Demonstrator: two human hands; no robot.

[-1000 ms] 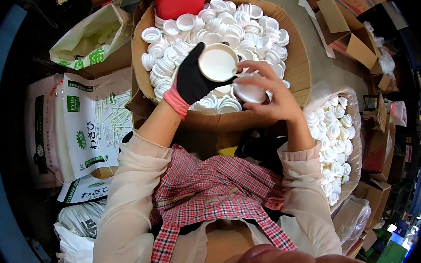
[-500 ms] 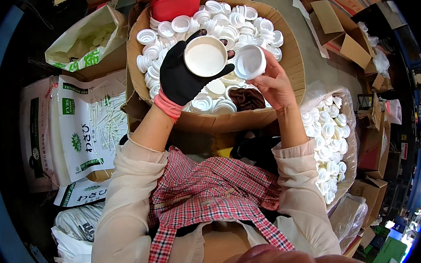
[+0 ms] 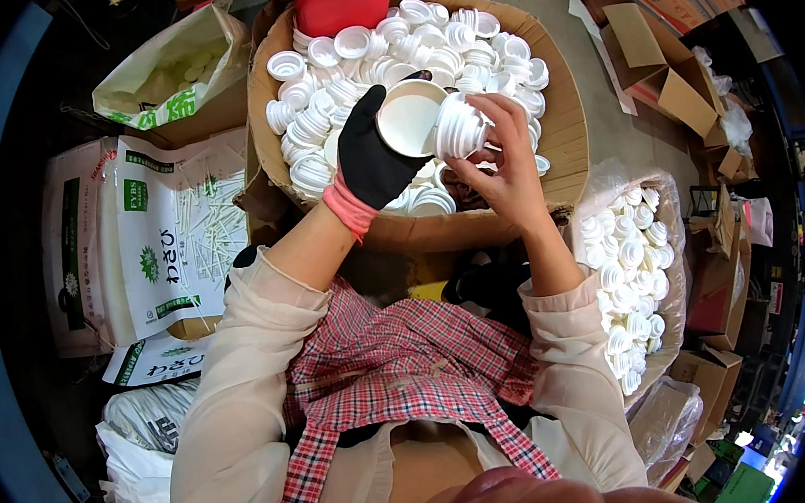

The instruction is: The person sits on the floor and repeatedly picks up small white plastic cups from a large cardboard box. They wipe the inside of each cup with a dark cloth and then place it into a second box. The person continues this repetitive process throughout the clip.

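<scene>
In my left hand (image 3: 372, 159), which wears a black glove with a pink cuff, I hold a round white lid (image 3: 411, 118) with its hollow, cream-rimmed side up. My bare right hand (image 3: 510, 153) grips a white ribbed plastic cap (image 3: 459, 127) between thumb and fingers, tilted on its side against the lid's right edge. Both hands are over a large cardboard box (image 3: 556, 97) heaped with white plastic caps (image 3: 444, 59). A brown cloth (image 3: 464, 193) lies among the caps below my right hand, partly hidden.
A red pouch (image 3: 343, 8) rests at the box's far edge. To the right stands a lined box of white caps (image 3: 634, 281). On the left are a bag with pale discs (image 3: 171, 76) and thin white sticks (image 3: 212, 233) on printed plastic. Open cartons (image 3: 683, 97) stand far right.
Both hands have come together. The ribbed cap has turned from showing its hollow side to showing its ribbed side, and now meets the lid's edge. The lid has shifted slightly right.
</scene>
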